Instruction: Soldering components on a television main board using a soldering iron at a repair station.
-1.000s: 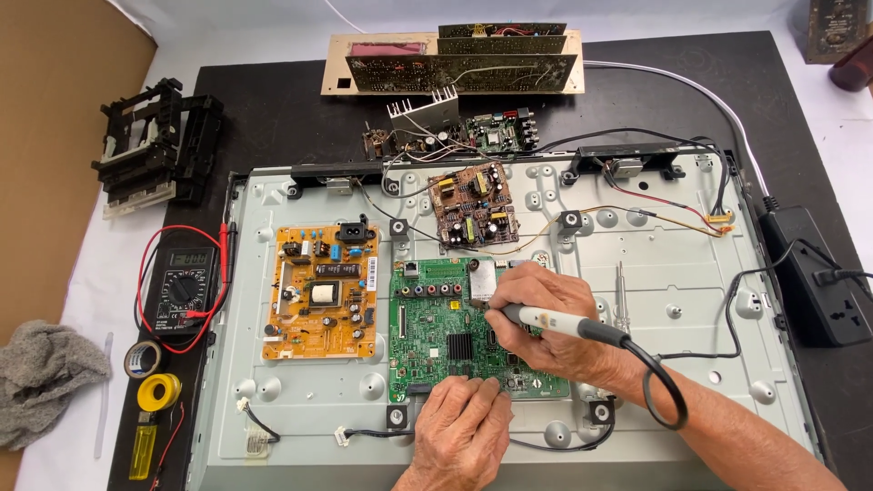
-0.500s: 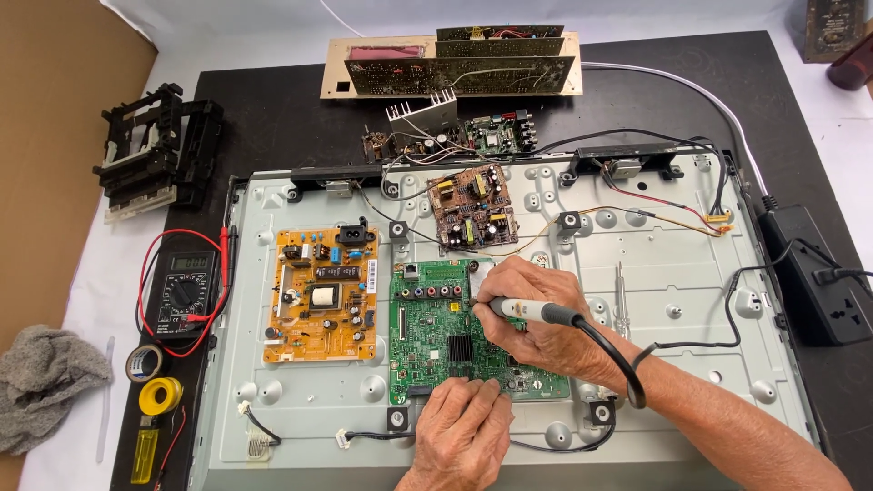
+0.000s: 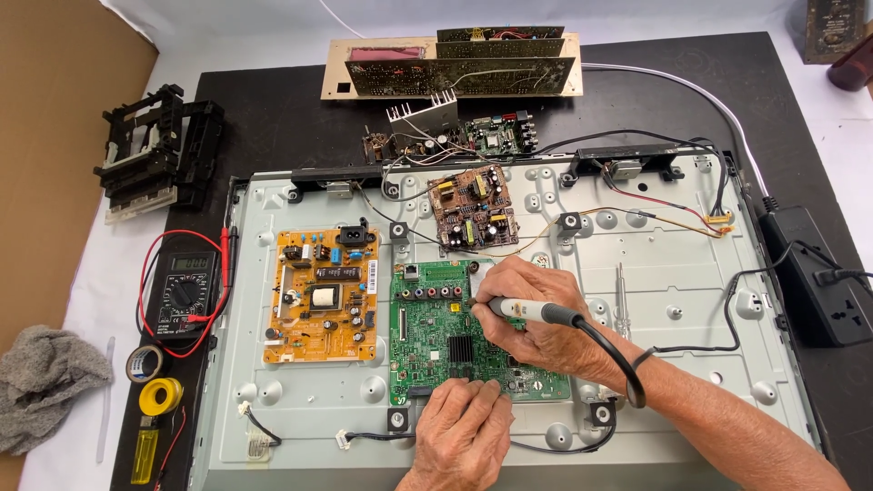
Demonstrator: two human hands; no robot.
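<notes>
At the far left of the frame a grey rag [image 3: 41, 377] lies crumpled on the white cover, and just right of it sit a digital multimeter [image 3: 185, 293] with its red leads looped round it, a roll of dark tape [image 3: 145, 363], a yellow spool [image 3: 164, 396] and a yellow lighter [image 3: 144, 456]. None of this is within easy reach of the work, so solder would best be brought nearer before it is needed.

Inside the grey metal chassis [image 3: 673, 300], the orange power board [image 3: 320, 296] lies left of centre, well apart from both hands. Right beside it, in the lower middle of the frame, is the green main board [image 3: 436, 345].

The left hand [image 3: 464, 436] rests at the board's lower edge, fingers curled loosely and pressed down on it, holding nothing. That steadying pressure matters: the board should not shift under the tip.

The right hand [image 3: 536, 314] grips a soldering iron [image 3: 532, 311] like a pen, fingers closed narrowly round its pale handle, the tip pointing left toward the board's upper edge near the row of sockets. I can't see the tip's exact contact. Bracing the heel of that hand, as here, should keep the touch short and precise.

The black cord [image 3: 618, 364] loops over the wrist; it is best kept slack and off the board.
</notes>
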